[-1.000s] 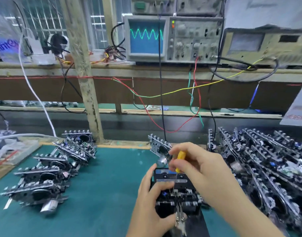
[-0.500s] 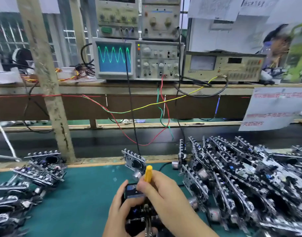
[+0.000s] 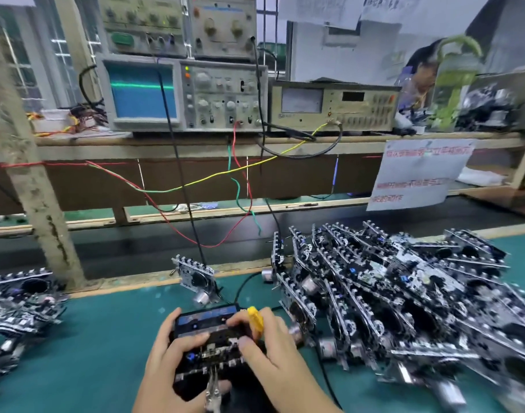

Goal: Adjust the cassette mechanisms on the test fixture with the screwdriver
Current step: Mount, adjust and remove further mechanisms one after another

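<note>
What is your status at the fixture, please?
Left hand grips the cassette mechanism. Right hand holds yellow screwdriver on it. Nothing blocking.

Both hands at bench (image 3: 100,338) near edge, on mechanism (image 3: 207,338) seated in fixture. Left hand (image 3: 169,365) curled round its left side; right hand (image 3: 273,353) gripping yellow screwdriver (image 3: 255,321) at its right. Mechanism piles (image 3: 404,299) at right and left edges. Oscilloscope (image 3: 181,92) on shelf, flat trace.
</note>
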Action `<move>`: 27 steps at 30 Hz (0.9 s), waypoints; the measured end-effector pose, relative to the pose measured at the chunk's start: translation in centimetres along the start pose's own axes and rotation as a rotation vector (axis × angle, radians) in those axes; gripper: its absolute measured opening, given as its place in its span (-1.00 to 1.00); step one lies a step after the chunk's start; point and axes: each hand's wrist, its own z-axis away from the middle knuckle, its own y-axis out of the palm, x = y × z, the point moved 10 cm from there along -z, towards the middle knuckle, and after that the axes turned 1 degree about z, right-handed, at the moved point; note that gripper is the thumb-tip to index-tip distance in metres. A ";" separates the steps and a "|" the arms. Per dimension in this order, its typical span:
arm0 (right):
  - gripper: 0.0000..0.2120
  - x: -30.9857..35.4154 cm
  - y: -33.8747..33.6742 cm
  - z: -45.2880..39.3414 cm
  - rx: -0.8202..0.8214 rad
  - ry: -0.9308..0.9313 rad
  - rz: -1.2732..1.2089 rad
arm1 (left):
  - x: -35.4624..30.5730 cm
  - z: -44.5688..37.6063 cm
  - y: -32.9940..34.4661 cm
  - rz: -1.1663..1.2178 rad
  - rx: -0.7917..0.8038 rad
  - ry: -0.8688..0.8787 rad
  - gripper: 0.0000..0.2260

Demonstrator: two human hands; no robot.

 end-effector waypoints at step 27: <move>-0.50 -1.1 1.1 1.0 0.048 0.041 -0.038 | 1.6 0.3 0.1 -0.014 0.032 -0.117 -0.31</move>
